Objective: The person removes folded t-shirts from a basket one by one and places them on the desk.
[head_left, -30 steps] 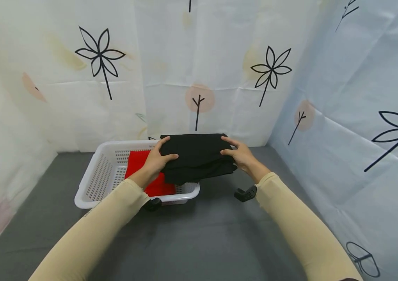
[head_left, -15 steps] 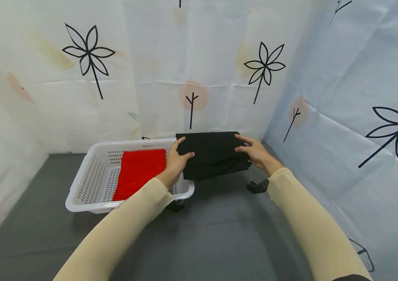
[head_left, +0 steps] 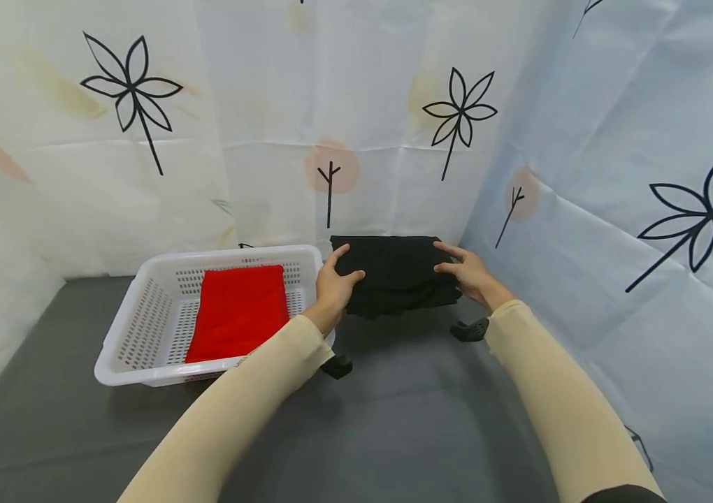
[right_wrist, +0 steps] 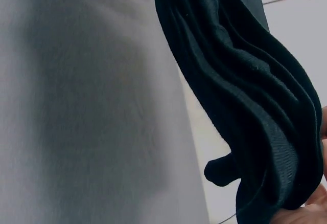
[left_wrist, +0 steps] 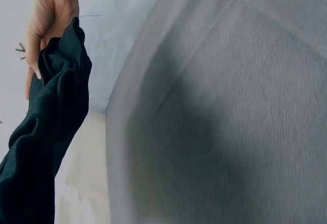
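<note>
Head view: black cloth [head_left: 397, 274] was held right of white basket [head_left: 149, 314].
Left hand [head_left: 335, 283] and right hand [head_left: 468, 274] gripped opposite ends, thumbs parted from fingers, seemingly to keep folds together. Left wrist view: black cloth hung above grey table [left_wrist: 255, 91]. Right wrist view: layers lay stacked.

No words, brands or numbers can be read in any view. A short row of marks inside the far wall of the white basket [head_left: 155, 373] is too small to decipher, as is a faint dark marking along the left sleeve [head_left: 246, 398].
</note>
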Motion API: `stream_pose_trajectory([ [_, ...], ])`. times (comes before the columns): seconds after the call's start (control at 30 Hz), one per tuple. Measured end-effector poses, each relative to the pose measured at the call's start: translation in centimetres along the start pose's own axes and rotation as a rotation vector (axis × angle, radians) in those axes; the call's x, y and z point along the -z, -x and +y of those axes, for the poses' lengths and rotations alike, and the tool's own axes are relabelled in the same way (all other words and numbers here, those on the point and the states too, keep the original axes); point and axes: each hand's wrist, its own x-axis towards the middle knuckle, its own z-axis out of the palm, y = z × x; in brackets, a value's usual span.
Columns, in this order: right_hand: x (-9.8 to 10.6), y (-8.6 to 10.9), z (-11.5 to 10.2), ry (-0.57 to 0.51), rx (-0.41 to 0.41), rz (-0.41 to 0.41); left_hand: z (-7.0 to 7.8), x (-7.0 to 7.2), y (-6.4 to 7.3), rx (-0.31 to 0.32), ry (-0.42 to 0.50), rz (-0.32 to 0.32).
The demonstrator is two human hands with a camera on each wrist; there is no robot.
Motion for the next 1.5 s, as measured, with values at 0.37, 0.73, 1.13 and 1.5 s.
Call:
stream_pose_trajectory([
  [0.37, 2.2, 0.1, 2.0, 0.056, -0.026, 0.086, -1.2, -4.0, 0.7, 0.001, 0.167, -0.002],
  [0.73, 3.2, -0.3, 4.2, 0.098, -0.035, 0.108, -3.8, -6.1, -0.2, -0.059, 0.029, 0.057],
  [1.13, 2.4, -2.1, 7.2, 0.069, -0.087, 0.155, -7.2, -7.2, -2.6, -0.099, -0.059, 0.075],
  [1.5, 1.1, -5.1, 8.6, 0.157, -0.042, 0.167, -9.5, -6.8, -4.1, -0.059, -0.072, 0.102],
])
